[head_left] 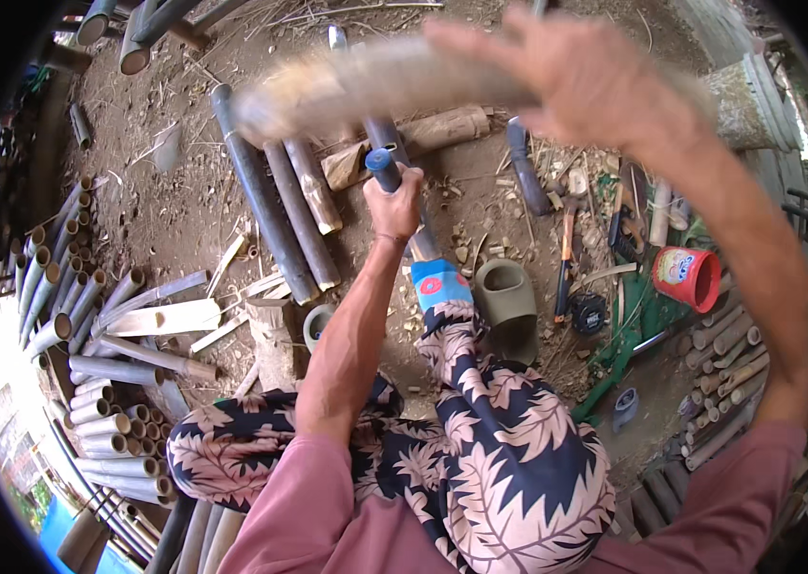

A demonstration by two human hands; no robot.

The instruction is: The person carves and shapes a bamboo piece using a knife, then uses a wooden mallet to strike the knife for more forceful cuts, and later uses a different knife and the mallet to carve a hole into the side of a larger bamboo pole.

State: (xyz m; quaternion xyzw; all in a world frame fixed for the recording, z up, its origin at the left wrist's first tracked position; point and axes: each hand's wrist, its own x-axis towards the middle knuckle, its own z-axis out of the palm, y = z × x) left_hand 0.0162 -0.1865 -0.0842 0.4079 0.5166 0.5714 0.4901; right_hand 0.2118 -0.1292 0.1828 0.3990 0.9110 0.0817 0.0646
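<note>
A: What could go wrong around that handle (384,168)?

B: Its blue top makes a small target, and the thick wooden club (356,91) is a blur at twelve o'clock from it. If the club came down off-centre, it could glance into the knuckles of the left hand (394,203).

A: Anything lower down?

B: The dark pole (385,136) under that hand could roll on the loose dirt (198,182) and tip the handle sideways. The handle's lower end is hidden, so I can't tell whether it's sharp. If it is, a slip toward five o'clock would threaten the foot in the blue sock (442,282); the slipper (519,316) sits beside that foot, at three o'clock, not on it.

A: Where is the handle relative to the grip?

B: Inside it. The left grip is clenched round the shaft, with the top poking out at eleven o'clock. The right hand (584,81), at two o'clock from there, appears to be grasping the club, but blur hides how firmly.

A: And farther out?

B: A long dark pipe-like pole (265,196) lies at nine o'clock, and a red bucket (686,278) between three and four.
</note>
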